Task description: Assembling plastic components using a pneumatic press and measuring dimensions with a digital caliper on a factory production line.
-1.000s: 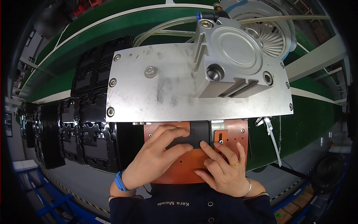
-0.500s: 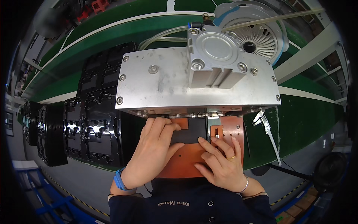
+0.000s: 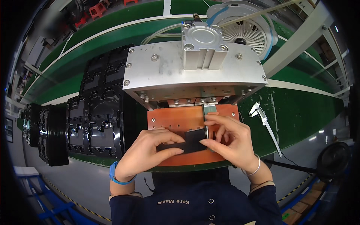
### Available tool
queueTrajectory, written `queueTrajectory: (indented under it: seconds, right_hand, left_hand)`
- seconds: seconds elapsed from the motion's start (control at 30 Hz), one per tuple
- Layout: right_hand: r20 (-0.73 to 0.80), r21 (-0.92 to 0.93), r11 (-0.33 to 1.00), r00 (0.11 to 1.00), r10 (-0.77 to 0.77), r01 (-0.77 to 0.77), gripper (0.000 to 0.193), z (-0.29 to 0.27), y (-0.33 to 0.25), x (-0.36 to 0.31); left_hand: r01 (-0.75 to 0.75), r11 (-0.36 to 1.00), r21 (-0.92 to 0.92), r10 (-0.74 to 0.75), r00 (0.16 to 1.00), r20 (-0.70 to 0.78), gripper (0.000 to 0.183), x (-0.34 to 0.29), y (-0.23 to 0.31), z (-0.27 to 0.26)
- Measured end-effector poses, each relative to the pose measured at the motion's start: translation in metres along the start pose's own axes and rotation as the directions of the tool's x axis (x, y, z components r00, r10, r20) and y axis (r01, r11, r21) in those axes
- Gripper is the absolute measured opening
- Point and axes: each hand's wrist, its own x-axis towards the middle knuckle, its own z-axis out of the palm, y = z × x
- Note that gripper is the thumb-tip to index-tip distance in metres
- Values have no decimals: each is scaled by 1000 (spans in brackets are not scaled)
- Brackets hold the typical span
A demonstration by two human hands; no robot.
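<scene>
A thin black flat plate [image 3: 194, 141] is tilted over the near part of the orange base plate [image 3: 179, 115]. My left hand [image 3: 148, 148] pinches its left end between the thumb below and the fingers above. At its right end lies the thumb of my right hand [image 3: 236, 140], whose other fingers curl beside a dark strip on the base plate. Whether those fingers also touch the black plate I cannot tell. Behind my hands stands a silver metal press housing [image 3: 168, 71] with a square air cylinder [image 3: 203, 41] on top.
Black moulded trays [image 3: 92, 131] stand in stacks at the left. To the right, a digital caliper [image 3: 266, 125] lies on the green bench top [image 3: 300, 108]. A round white fan [image 3: 245, 32] stands behind the press, and a pale post [image 3: 296, 41] slants up at the right.
The black plate has come off its flat position on the orange base plate, toward me, and is now tilted. Both hands moved with it. My view has shifted, showing more under the press.
</scene>
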Motion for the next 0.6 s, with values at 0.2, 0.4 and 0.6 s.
queueTrajectory:
  seconds: [0.2, 0.4, 0.6]
  right_hand:
    - [242, 245, 961, 968, 72, -132, 25, 7, 1, 8]
    - [338, 396, 870, 927, 160, -295, 12, 11, 2, 5]
    - [275, 458, 866, 958, 79, -203, 10, 11, -4, 0]
  left_hand:
    - [-31, 998, -56, 35, 997, 65, 19, -6, 13, -1]
    - [-102, 995, 10, 101, 993, 67, 19, -13, 15, 1]
    - [-55, 998, 4, 54, 994, 95, 19, -14, 21, -3]
